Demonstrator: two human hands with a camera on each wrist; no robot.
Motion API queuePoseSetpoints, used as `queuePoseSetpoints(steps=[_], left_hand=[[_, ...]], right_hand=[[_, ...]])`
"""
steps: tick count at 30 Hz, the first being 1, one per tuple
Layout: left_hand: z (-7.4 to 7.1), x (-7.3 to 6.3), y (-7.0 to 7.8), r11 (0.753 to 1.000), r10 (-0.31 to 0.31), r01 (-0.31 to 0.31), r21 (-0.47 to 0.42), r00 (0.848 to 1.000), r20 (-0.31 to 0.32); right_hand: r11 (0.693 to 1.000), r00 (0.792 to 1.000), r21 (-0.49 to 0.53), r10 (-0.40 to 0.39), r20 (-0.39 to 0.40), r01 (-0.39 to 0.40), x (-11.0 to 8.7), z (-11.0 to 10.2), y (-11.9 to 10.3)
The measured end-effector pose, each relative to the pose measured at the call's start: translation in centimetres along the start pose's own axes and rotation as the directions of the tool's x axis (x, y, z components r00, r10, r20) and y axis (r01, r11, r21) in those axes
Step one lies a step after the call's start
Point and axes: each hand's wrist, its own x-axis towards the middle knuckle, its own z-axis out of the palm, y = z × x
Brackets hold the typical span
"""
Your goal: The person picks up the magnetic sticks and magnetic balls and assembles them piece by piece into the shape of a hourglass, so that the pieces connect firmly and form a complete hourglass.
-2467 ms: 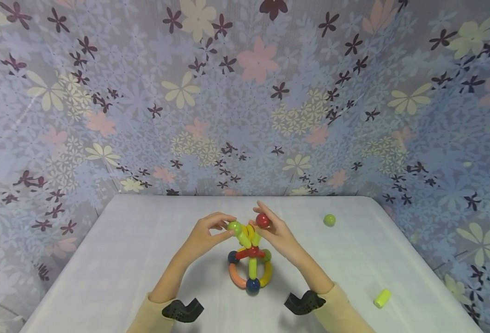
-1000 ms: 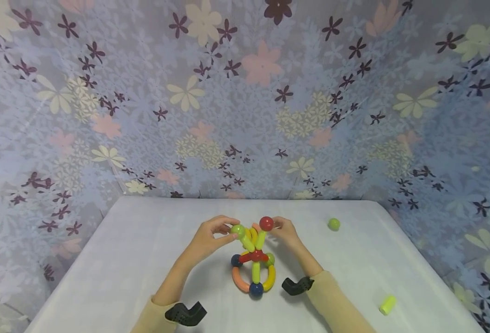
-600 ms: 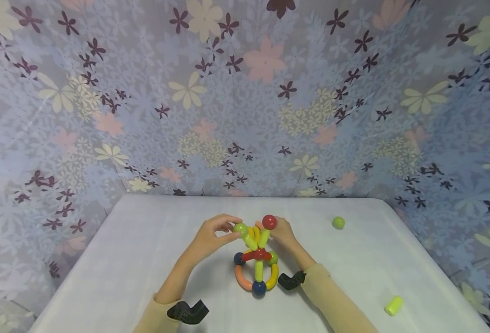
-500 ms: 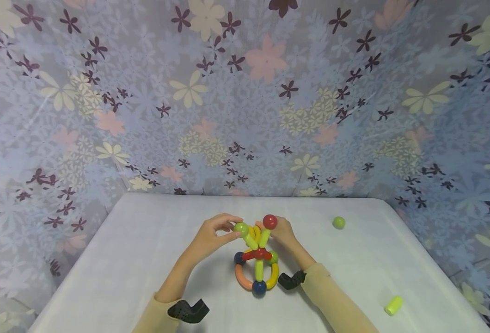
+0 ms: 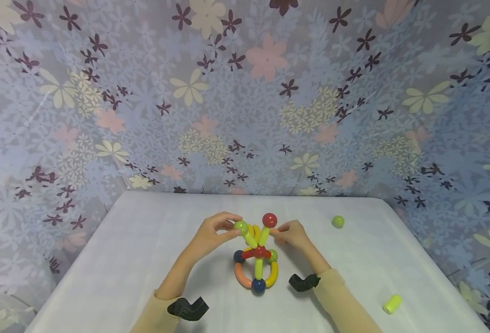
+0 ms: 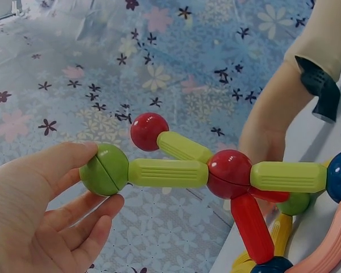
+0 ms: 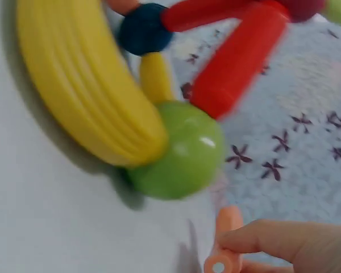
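Observation:
A toy of magnetic rods and balls (image 5: 259,270) stands on the table, with a ring base, a red ball (image 6: 229,173) at its hub and light-green rods rising from it. My left hand (image 5: 211,235) pinches the green ball (image 6: 104,169) at the tip of the left raised rod. The right raised rod carries another red ball (image 5: 269,220). Just right of that rod, my right hand (image 5: 292,235) pinches a curved orange rod (image 7: 229,217), whose round magnet end shows in the right wrist view. Yellow curved rods (image 5: 254,231) show behind the raised rods.
A loose green ball (image 5: 338,221) lies at the back right of the white table (image 5: 145,222). A short light-green rod (image 5: 392,304) lies at the front right. Flower-patterned fabric (image 5: 245,92) stands behind the table and at its sides.
My right hand let go of the red ball on top, reached behind the toy, and has now drawn back right with the orange rod. My left hand keeps its pinch on the green ball.

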Motion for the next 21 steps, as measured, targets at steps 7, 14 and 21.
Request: queuePoseSetpoints(steps=[7,14,21], left_hand=[[0.0,-0.1,0.2,1.0,0.009,-0.009,0.006,1.0,0.0],[0.0,0.0,-0.1,1.0,0.005,-0.004,-0.028,1.0,0.007],[0.3,0.8,-2.5,0.999,0.018,-0.018,-0.034,1.0,0.015]], right_hand=[[0.965,0.999,0.26,0.05,-0.017,-0.044,-0.3,-2.8,-2.4],[0.887,0.993,0.449,-0.119,-0.001,0.107,-1.7,-3.9,-8.2],[0.889,0.971,0.427,-0.221,0.089,0.164,-3.5,-3.5,-11.5]])
